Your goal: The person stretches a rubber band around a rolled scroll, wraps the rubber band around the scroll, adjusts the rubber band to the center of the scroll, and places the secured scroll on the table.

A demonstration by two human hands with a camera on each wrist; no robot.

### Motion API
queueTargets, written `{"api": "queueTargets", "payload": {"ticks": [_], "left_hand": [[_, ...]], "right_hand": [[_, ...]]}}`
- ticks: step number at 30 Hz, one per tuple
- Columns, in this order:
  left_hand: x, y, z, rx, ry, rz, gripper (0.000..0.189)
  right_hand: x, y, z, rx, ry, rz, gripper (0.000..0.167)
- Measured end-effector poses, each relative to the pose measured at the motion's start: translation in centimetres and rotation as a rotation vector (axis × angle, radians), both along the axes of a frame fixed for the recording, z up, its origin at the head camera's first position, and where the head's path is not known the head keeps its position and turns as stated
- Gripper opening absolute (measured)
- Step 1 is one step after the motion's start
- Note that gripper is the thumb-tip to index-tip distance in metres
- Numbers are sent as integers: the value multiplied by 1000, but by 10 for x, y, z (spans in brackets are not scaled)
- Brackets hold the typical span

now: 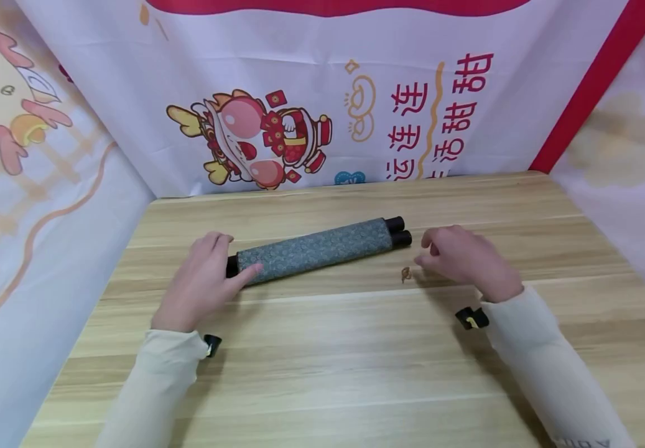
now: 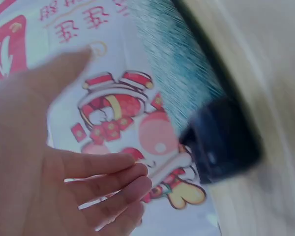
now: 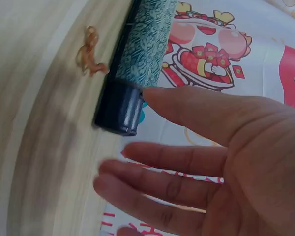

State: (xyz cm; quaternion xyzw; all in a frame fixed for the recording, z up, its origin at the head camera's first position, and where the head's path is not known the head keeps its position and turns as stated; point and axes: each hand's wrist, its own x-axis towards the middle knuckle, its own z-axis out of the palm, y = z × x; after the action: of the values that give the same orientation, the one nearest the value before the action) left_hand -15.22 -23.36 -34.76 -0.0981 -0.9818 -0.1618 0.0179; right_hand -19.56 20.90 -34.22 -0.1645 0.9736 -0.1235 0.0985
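Note:
A rolled hand scroll (image 1: 316,250) lies slanting on the table, with grey-green patterned cloth and dark rod ends. My left hand (image 1: 201,283) is over its left end, thumb out along the cloth. In the left wrist view that hand's fingers (image 2: 113,179) are extended beside the dark knob (image 2: 226,142), not wrapped round it. Off the scroll's right end hovers my right hand (image 1: 464,261), fingers loosely bent and holding nothing. In the right wrist view its thumb is near the rod end (image 3: 119,105); contact is unclear. Brown rubber bands (image 3: 90,54) lie loose beside that end.
The wood-grain table (image 1: 328,361) meets a printed cloth backdrop (image 1: 356,99) along its far edge. More printed cloth (image 1: 64,205) hangs at the left side, and white cloth (image 1: 630,186) at the right.

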Motion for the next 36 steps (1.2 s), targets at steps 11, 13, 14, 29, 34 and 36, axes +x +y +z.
{"api": "queueTargets", "payload": {"ticks": [11,13,14,29,34,36], "left_hand": [[-21,49,8,104,-37,-85,46],[-24,58,7,123,-49,-104,43],[-25,62,7,132,-64,-110,43],[-35,84,-9,246,-132,-214,31],[-37,86,-14,223,-120,-243,31],[-38,87,-14,217,-113,-257,32]], "right_hand": [[-10,-17,4,-41,-197,6,14],[-10,-18,2,-34,-205,-5,13],[-11,-18,1,-31,-201,-5,13],[-15,-16,-14,-62,-217,12,12],[-17,-17,-20,-55,-215,48,14],[-17,-18,-21,-44,-210,57,14]]}}
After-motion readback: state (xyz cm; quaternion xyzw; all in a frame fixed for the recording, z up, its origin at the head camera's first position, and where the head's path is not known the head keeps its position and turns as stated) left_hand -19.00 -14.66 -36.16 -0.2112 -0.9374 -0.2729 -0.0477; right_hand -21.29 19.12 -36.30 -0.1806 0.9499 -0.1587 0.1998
